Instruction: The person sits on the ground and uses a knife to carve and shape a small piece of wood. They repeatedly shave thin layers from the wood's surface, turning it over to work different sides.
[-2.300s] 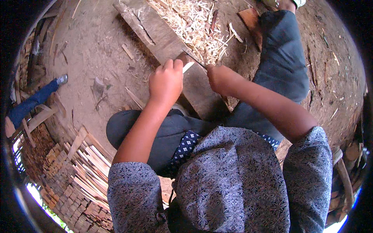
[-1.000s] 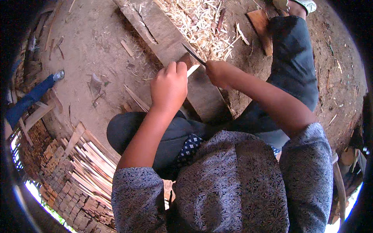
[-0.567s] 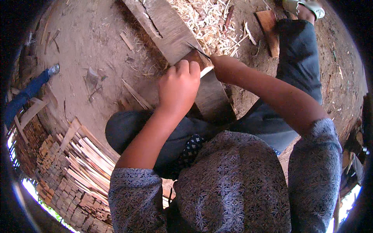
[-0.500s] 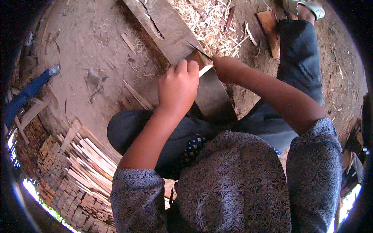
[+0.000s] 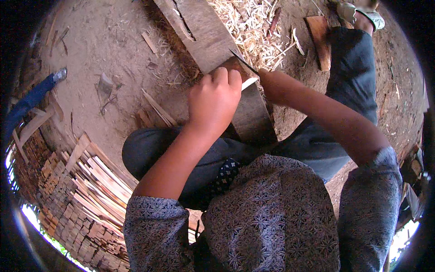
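Observation:
My left hand (image 5: 215,100) is closed round a pale wooden stick (image 5: 248,83), whose light end sticks out past the fingers to the right. Under it lies a thick wooden plank (image 5: 213,43), with a long crack near its far end. My right hand (image 5: 276,86) is closed on a knife; its handle is hidden in the fist. The dark thin knife blade (image 5: 244,60) points up and left over the plank, just beyond the stick's end. Between the two hands a brown block or notch (image 5: 236,67) shows on the plank.
Wood shavings (image 5: 247,27) heap up beyond the plank's right side. A wooden wedge-shaped piece (image 5: 319,43) lies by my outstretched right leg (image 5: 351,68). Long split strips (image 5: 102,183) and stacked short wood pieces (image 5: 77,222) fill the lower left. A blue pole-like object (image 5: 31,99) stands at far left.
Both hands, the stick and the knife have shifted slightly right in the picture, with the plank and ground shifting too. The right hand sits a little lower and farther from the left.

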`<state>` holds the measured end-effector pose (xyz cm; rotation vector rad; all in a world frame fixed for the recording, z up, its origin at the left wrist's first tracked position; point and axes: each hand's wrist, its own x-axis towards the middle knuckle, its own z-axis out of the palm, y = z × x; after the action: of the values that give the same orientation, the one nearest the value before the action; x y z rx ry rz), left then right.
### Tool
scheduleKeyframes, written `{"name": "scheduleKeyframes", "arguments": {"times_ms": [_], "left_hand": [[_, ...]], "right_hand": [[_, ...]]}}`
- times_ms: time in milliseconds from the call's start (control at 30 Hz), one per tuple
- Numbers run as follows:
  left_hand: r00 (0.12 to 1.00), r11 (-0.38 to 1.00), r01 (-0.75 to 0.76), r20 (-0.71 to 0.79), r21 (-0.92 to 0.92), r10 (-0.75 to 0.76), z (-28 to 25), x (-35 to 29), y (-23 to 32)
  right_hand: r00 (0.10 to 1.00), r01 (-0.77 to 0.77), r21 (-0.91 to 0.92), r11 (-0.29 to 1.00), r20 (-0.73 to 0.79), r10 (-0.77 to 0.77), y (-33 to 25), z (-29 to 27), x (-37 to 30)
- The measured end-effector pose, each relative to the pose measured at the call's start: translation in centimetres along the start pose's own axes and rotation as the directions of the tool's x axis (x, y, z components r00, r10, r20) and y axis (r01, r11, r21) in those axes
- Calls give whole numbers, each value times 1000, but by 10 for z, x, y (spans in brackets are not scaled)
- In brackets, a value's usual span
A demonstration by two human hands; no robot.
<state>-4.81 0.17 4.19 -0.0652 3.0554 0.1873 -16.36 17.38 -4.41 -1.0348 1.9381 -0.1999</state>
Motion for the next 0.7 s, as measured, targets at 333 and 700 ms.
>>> {"name": "scheduleKeyframes", "arguments": {"times_ms": [333, 700], "left_hand": [[999, 999, 41, 1, -13, -41, 2, -6, -2], [997, 987, -20, -67, 162, 32, 10, -14, -1]], "right_hand": [[996, 91, 25, 996, 11, -91, -17, -35, -43], [980, 160, 129, 979, -140, -142, -40, -44, -10]]}}
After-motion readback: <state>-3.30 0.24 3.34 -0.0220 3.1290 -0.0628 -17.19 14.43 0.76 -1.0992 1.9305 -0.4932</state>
